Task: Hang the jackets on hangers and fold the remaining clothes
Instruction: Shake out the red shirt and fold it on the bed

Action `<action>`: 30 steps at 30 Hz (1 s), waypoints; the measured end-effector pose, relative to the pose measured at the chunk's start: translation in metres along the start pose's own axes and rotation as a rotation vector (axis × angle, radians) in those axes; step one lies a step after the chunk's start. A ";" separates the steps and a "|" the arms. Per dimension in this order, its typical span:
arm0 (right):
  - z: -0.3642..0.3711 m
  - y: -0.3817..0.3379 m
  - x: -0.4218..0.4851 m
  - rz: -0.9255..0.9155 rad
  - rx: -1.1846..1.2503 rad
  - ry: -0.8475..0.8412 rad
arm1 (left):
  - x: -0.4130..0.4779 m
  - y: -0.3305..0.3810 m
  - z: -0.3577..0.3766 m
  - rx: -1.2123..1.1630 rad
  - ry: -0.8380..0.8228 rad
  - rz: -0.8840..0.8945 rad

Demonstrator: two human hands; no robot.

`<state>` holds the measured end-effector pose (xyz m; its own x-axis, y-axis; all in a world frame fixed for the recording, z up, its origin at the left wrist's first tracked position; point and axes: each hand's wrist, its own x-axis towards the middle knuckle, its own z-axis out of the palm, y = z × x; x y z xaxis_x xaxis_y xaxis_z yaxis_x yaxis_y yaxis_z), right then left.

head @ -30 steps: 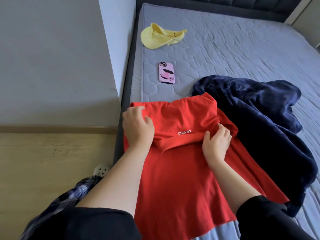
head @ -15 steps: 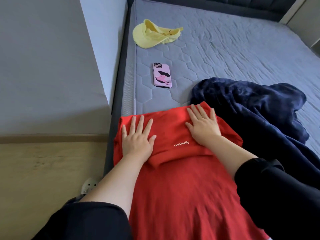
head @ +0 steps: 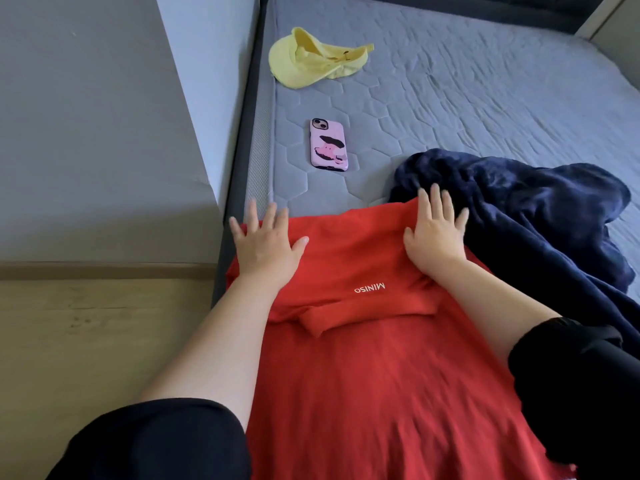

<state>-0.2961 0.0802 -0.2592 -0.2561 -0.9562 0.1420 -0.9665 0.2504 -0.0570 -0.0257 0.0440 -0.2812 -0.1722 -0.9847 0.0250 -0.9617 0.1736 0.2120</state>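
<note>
A red shirt (head: pixel 363 375) with white MINISO lettering lies on the near edge of the bed, its top part folded down over the body. My left hand (head: pixel 265 244) presses flat on the fold's far left corner, fingers spread and straight. My right hand (head: pixel 434 233) presses flat on the far right corner, fingertips reaching the dark blue fleece garment (head: pixel 540 223) crumpled beside the shirt on the right.
A pink phone (head: pixel 328 144) lies on the grey mattress (head: pixel 485 98) beyond the shirt. A yellow cap (head: pixel 311 60) sits further back near the left edge. A grey wall and a wooden floor (head: pixel 86 341) are to the left of the bed frame.
A second ago both hands gripped the shirt's folded top. They laid it down, flattened, and have now slid outward to the fold's far corners.
</note>
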 end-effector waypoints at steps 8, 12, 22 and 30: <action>-0.032 -0.053 0.054 -0.423 -0.231 -0.587 | 0.024 0.011 -0.029 0.023 -0.296 0.136; -0.047 -0.054 0.068 -0.378 -0.342 -0.634 | 0.031 0.005 -0.047 0.110 -0.385 0.123; -0.111 -0.051 0.058 -0.413 -0.236 0.094 | 0.008 0.011 -0.092 -0.051 0.405 0.097; -0.123 -0.021 -0.016 -0.578 -0.080 0.241 | -0.072 0.015 -0.105 -0.045 0.331 0.324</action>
<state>-0.2742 0.1093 -0.1389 0.3203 -0.8813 0.3474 -0.9459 -0.2774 0.1682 -0.0052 0.1161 -0.1768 -0.3782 -0.8320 0.4059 -0.8582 0.4795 0.1833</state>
